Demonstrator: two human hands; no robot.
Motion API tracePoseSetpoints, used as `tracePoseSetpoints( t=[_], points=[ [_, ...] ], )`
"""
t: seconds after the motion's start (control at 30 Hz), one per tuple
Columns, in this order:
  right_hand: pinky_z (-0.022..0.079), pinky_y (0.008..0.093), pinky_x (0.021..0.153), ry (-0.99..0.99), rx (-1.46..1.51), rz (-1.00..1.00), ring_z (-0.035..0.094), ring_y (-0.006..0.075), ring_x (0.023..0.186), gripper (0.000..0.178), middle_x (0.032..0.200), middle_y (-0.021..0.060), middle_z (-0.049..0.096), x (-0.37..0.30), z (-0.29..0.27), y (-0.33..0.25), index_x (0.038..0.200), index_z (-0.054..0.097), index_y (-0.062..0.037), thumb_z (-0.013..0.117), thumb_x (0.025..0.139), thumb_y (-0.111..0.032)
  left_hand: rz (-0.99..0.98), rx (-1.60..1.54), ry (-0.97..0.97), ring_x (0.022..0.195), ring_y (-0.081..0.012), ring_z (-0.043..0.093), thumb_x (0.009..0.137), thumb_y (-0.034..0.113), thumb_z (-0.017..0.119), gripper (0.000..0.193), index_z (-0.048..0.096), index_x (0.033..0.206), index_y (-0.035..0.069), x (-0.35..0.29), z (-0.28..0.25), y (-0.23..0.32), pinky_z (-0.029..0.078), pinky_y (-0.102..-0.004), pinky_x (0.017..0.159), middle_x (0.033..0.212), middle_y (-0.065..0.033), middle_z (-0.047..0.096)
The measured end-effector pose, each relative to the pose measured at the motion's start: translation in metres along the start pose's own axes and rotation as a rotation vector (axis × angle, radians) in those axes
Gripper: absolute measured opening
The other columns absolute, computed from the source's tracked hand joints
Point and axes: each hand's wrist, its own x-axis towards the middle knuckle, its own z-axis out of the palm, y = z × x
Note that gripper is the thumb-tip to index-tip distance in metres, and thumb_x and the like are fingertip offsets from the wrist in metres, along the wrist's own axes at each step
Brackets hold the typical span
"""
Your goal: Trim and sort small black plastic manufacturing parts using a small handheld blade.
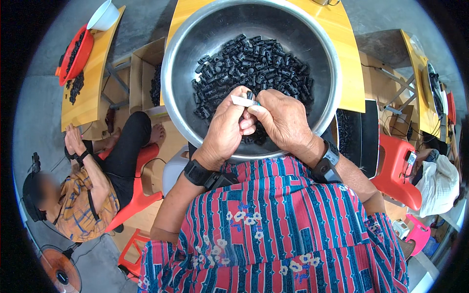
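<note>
A wide steel bowl (174, 83) holds a heap of small black plastic parts (254, 63). Over the bowl's near half, my two hands meet with closed fingers. My left hand (225, 126) pinches one small black plastic part (250, 94), whose end shows above the fingertips. My right hand (286, 119) grips a pale flat strip (241, 101) with a bit of blue at its right end. That strip lies across the left fingertips, against the black part. Whether it is a blade I cannot tell; its right end is hidden under the right thumb.
The bowl rests on a yellow wooden table (351, 73). A cardboard box (144, 73) stands to its left, a dark bin (364, 136) to its right. At left, a seated person (93, 195) is near a table with a red basin (78, 53). A red stool (395, 168) stands right.
</note>
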Motion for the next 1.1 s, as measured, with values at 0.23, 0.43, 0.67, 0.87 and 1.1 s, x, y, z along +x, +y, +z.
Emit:
tracePoseSetpoints(
  t=[0.23, 0.43, 0.67, 0.87, 1.1],
  points=[
    [0.044, 0.0431, 0.059, 0.038, 0.109, 0.079, 0.058, 0.0362, 0.070, 0.028, 0.072, 0.0165, 0.056, 0.002, 0.002, 0.007, 0.079, 0.055, -0.0047, 0.052, 0.093, -0.028, -0.020, 0.009, 0.071, 0.063, -0.0045, 0.035, 0.102, 0.028, 0.039, 0.019, 0.047, 0.101, 0.011, -0.001, 0.006, 0.001, 0.032, -0.0191, 0.055, 0.078, 0.0032, 0.039],
    [0.042, 0.0341, 0.060, 0.214, 0.457, 0.160, 0.049, 0.0213, 0.061, 0.028, 0.068, 0.0122, 0.050, 0.003, 0.008, 0.018, 0.082, 0.057, -0.0010, 0.050, 0.097, -0.023, 0.004, 0.045, -0.001, 0.060, -0.0053, 0.034, 0.103, 0.031, 0.037, 0.023, 0.044, 0.093, 0.012, 0.000, 0.007, 0.002, 0.031, -0.0191, 0.053, 0.077, 0.0023, 0.038],
    [0.044, 0.0320, 0.066, 0.233, 0.478, 0.096, 0.055, 0.0232, 0.069, 0.025, 0.076, 0.0130, 0.056, 0.001, 0.006, 0.013, 0.087, 0.060, 0.0005, 0.049, 0.097, -0.020, 0.056, 0.055, 0.026, 0.060, -0.0051, 0.034, 0.103, 0.030, 0.037, 0.022, 0.046, 0.095, 0.012, 0.001, -0.001, 0.001, 0.031, -0.0187, 0.054, 0.077, 0.0029, 0.040],
    [0.044, 0.0432, 0.062, 0.106, 0.202, 0.020, 0.057, 0.0368, 0.073, 0.022, 0.075, 0.0144, 0.056, 0.002, 0.006, 0.007, 0.083, 0.056, -0.0043, 0.054, 0.092, -0.024, 0.034, 0.055, 0.135, 0.058, -0.0023, 0.034, 0.101, 0.031, 0.043, 0.019, 0.046, 0.093, 0.014, 0.003, 0.005, 0.002, 0.030, -0.0170, 0.050, 0.075, 0.0047, 0.040],
    [0.045, 0.0429, 0.061, 0.034, 0.080, -0.010, 0.058, 0.0340, 0.071, 0.023, 0.074, 0.0134, 0.055, 0.001, 0.003, 0.000, 0.083, 0.057, -0.0072, 0.053, 0.093, -0.027, 0.038, 0.055, 0.075, 0.058, -0.0018, 0.034, 0.100, 0.029, 0.045, 0.017, 0.047, 0.093, 0.014, 0.001, 0.001, 0.002, 0.030, -0.0167, 0.050, 0.075, 0.0050, 0.040]
  ],
)
